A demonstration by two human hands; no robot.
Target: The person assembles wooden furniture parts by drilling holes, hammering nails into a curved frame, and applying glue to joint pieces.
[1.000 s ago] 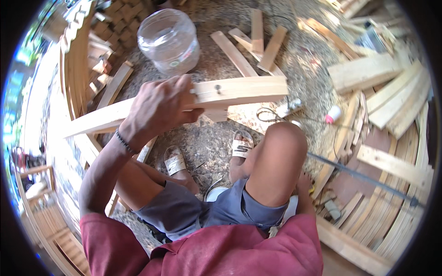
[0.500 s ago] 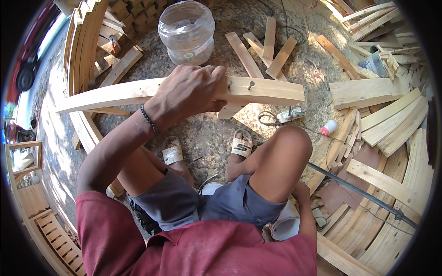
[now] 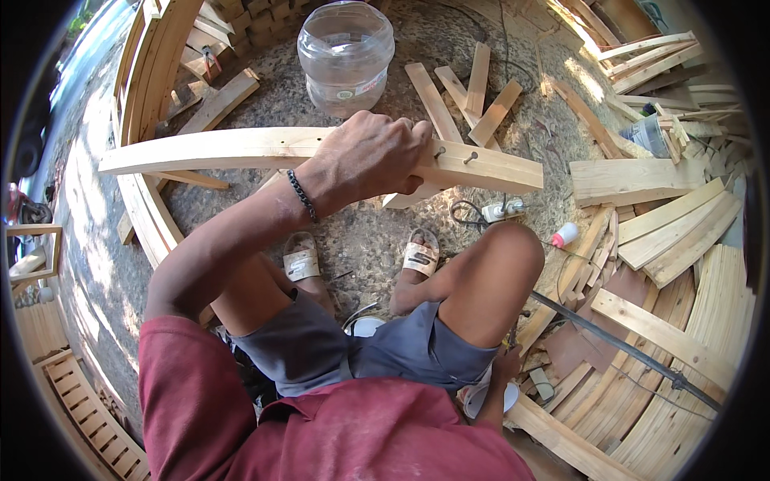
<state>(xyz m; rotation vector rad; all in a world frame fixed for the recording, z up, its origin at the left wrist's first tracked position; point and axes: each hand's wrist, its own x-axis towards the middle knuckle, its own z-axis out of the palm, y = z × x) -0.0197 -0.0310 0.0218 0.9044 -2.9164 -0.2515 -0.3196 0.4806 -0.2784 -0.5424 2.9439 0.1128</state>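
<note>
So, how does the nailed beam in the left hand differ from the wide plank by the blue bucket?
The left hand grips the nailed beam, while the wide plank lies untouched among loose boards. The nailed beam looks longer than the wide plank. Two nails stick up from the nailed beam; none show on the wide plank. Both are pale wood.

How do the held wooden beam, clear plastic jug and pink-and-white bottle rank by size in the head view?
1. Wooden beam: longest, though held nearer the camera
2. Clear plastic jug
3. Pink-and-white bottle
</note>
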